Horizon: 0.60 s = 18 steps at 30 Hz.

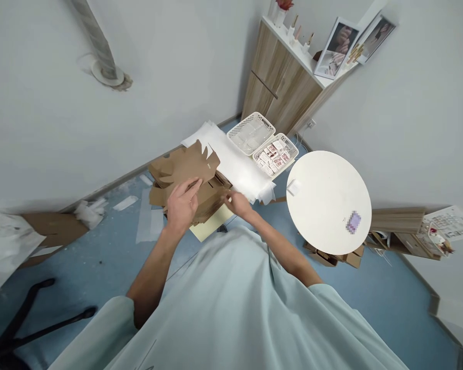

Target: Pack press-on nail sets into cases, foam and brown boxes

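A brown flat cardboard box blank [188, 163] with cut flaps lies on top of a stack of similar cardboard blanks [211, 198]. My left hand [182, 204] rests against the near edge of the top blank, its fingers stretched out and a little apart. At the right side of the stack, my right hand [237, 203] has its fingertips pinched together at a cardboard edge. How much cardboard lies between those fingertips is hard to make out. Pale yellow sheet material [213, 225] shows beneath the stack.
Beyond the cardboard lie white sheets [231, 159], a white basket of clear packs [250, 134] and a basket of small printed cards [275, 156]. A round white table [329, 200] stands to the right. A wooden cabinet [281, 77] is behind; black chair legs [34, 313] show lower left.
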Tool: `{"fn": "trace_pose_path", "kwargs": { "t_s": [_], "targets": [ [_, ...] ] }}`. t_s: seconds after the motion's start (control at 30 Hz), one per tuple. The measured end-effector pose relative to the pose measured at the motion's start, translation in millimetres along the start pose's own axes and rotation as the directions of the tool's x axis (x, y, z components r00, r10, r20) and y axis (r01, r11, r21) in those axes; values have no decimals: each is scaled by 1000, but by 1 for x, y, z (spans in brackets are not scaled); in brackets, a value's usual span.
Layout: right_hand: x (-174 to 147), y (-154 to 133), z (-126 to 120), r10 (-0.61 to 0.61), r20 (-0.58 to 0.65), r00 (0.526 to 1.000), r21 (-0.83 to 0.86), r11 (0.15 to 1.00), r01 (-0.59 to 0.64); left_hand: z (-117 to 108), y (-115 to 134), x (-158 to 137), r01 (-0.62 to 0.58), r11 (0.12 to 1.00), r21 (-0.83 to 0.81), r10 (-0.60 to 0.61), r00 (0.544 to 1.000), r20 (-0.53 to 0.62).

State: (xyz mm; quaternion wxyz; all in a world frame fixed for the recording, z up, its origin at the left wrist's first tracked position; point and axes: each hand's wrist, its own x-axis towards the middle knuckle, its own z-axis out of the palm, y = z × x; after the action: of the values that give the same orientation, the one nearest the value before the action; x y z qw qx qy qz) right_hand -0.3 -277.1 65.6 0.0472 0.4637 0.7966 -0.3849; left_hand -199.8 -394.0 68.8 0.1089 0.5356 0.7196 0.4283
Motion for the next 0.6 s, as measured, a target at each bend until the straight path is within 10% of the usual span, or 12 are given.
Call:
{"fn": "trace_pose_path", "kwargs": {
  "t_s": [0.27,0.6],
  "targets": [
    [-81,41,-142,-7,-624,782,249,946,207,32,78,31,-286,951,-115,302,940,159],
    [-168,192,-188,400,-739,542,466,885,-17,195,178,49,-557,767,-318,641,653,403]
  ]
}}
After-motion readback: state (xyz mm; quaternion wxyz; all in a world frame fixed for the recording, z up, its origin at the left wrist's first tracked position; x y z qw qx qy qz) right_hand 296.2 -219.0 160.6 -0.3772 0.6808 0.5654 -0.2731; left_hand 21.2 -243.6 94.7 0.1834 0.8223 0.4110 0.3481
